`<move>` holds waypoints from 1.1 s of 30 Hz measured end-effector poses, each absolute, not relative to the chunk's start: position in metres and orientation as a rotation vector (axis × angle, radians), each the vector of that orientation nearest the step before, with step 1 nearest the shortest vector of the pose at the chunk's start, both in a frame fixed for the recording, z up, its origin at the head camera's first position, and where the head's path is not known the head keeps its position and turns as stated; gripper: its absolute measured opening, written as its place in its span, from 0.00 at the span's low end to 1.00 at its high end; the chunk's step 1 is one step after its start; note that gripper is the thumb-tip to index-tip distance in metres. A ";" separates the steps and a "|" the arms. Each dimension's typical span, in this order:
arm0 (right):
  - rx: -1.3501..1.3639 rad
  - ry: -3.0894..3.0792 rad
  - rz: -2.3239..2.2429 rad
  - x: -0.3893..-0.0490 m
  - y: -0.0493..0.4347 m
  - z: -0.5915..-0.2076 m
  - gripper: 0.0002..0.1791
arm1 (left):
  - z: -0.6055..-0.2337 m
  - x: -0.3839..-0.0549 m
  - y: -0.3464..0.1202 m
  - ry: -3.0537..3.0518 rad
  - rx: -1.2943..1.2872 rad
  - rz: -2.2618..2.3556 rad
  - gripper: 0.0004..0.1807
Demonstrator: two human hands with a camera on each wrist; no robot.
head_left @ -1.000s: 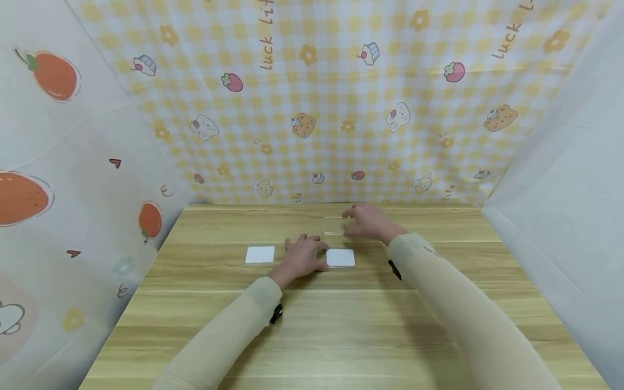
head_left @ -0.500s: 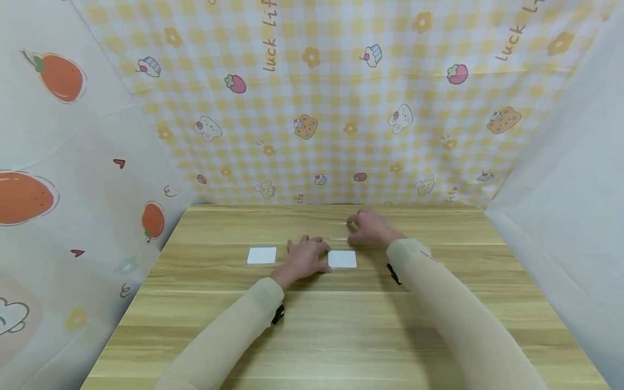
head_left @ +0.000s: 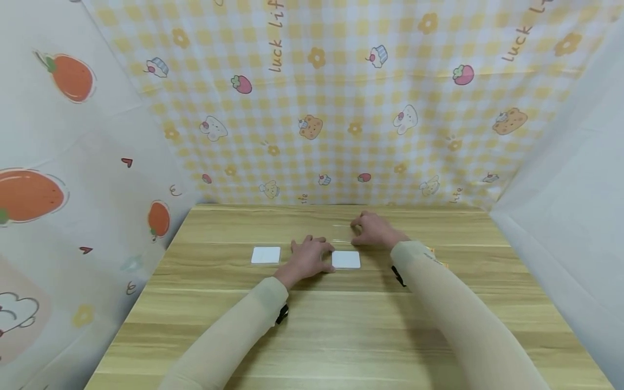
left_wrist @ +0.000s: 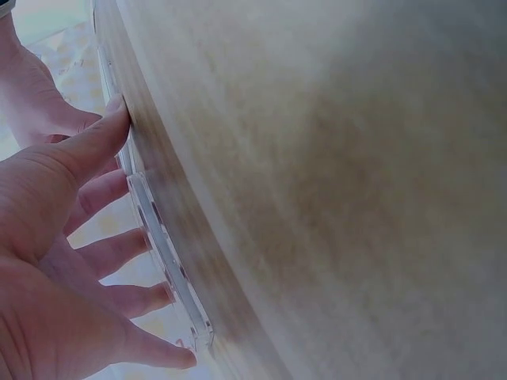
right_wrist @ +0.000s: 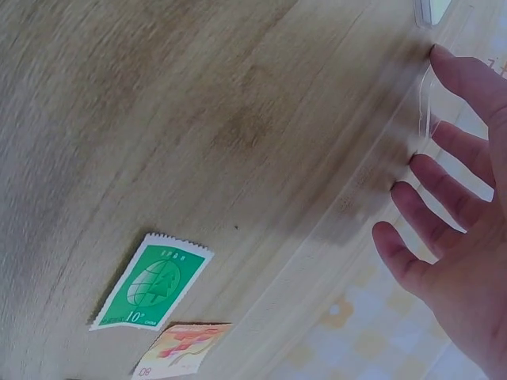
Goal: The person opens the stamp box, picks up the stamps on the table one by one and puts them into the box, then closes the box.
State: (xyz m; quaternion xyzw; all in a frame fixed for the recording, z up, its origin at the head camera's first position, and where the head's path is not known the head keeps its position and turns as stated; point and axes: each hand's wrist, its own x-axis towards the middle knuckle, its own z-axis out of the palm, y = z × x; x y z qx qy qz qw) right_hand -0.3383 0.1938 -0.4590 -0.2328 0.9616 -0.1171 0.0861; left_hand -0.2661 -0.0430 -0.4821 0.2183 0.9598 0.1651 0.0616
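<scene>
My left hand (head_left: 308, 258) lies low over the table between two flat clear cases with white inserts. Its thumb and index tip reach the left edge of the nearer-right white case (head_left: 345, 259). The left wrist view shows its fingers fairly straight, tips along the edge of a clear case (left_wrist: 170, 257) that the hand mostly hides from above. My right hand (head_left: 374, 230) is behind the right white case. It holds a thin transparent plastic cover (head_left: 342, 233) by its right end, thumb at the front edge and index finger at the back (right_wrist: 426, 103).
Another white case (head_left: 266, 255) lies left of my left hand. A green stamp (right_wrist: 153, 283) and an orange stamp (right_wrist: 181, 350) lie on the table, mostly behind the right sleeve in the head view. A checked curtain (head_left: 312, 108) hangs along the table's back edge.
My right hand has come slightly down and nearer with the transparent cover, then stayed nearly still. My left hand has kept its place beside the white case. The head view has shifted slightly.
</scene>
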 end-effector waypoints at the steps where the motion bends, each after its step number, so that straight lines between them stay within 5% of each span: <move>1: -0.690 2.865 -0.360 -0.338 0.194 -0.459 0.32 | -0.483 -0.266 -0.043 2.905 0.660 0.499 0.31; 33: -0.683 2.851 -0.402 -0.335 0.197 -0.460 0.32 | -0.474 -0.264 -0.041 2.886 0.670 0.435 0.31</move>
